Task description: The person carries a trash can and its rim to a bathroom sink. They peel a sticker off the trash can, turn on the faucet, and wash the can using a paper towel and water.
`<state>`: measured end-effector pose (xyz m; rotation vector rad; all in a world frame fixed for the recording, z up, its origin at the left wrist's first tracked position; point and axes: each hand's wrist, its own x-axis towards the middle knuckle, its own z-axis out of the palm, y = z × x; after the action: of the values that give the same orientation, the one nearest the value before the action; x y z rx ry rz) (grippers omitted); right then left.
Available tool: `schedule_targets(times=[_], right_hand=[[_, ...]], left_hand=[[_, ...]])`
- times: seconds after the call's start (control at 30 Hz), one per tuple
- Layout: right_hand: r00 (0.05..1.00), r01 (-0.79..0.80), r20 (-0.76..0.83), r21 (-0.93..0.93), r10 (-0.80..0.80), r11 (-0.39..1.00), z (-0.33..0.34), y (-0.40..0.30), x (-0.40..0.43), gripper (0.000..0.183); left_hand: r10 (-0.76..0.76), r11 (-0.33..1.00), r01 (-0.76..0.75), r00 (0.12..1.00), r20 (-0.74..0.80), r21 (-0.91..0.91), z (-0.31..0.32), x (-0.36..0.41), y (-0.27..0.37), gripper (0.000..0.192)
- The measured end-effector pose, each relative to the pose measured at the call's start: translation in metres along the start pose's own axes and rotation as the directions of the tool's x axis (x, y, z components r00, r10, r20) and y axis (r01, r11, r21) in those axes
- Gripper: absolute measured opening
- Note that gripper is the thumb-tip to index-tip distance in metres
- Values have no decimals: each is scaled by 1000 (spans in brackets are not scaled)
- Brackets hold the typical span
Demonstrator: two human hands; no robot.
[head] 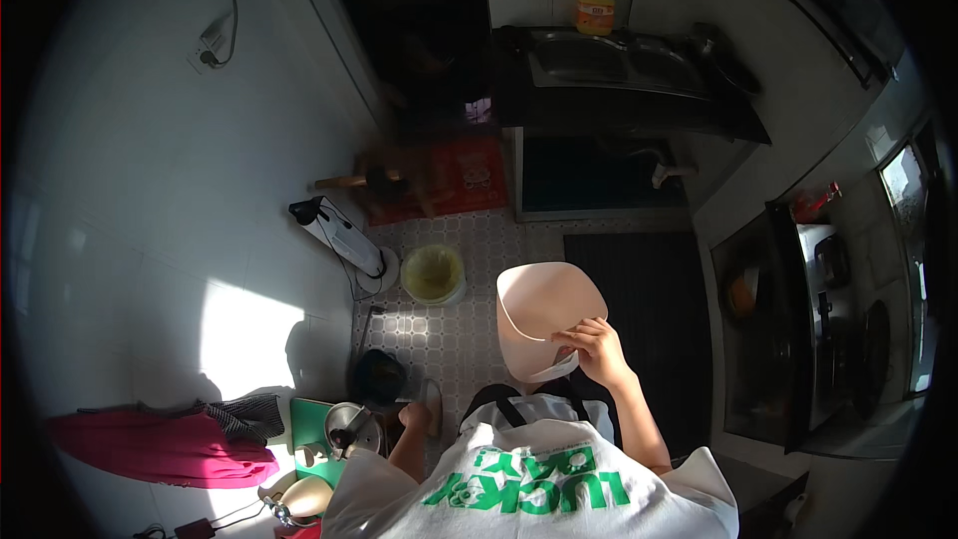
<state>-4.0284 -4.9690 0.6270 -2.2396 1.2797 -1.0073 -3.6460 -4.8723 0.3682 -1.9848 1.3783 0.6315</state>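
Observation:
My right hand [595, 350] grips the near right rim of a pale pink plastic bin [550, 299], thumb and fingers pinching its edge. The bin is tilted, with its wide mouth facing up and away from me, and a small label shows by my fingers. My left hand [415, 415] is lowered at my left side, its fingers curled. Whether it holds anything cannot be made out. Close to it are a dark blue bucket [379, 376] and a metal pot [352, 428] on a green-topped surface [308, 419].
A white bin with a yellowish liner [434, 275] stands on the tiled floor beside a white upright appliance [348, 239]. Ahead are a red mat [471, 172] and a double sink [584, 60]. A dark mat [636, 299] lies right; a pink cloth [165, 445] hangs left.

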Motion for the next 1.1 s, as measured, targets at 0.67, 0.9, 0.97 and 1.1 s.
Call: schedule_targets(times=[0.67,0.9,0.97,1.1], right_hand=[[982,141,83,250,-167,958,101,212,478,36],[999,40,21,310,-49,950,124,273,591,39],[998,37,30,292,-47,956,129,292,622,39],[1000,-10,22,285,4,958,135,327,682,37]], left_hand=[[-35,800,-147,957,-289,-582,-375,236,94,26],[48,736,-354,877,-477,-577,-518,294,119,27],[51,725,-366,873,-485,-584,-531,318,125,26],[19,692,-312,909,-416,-651,-574,354,144,23]])
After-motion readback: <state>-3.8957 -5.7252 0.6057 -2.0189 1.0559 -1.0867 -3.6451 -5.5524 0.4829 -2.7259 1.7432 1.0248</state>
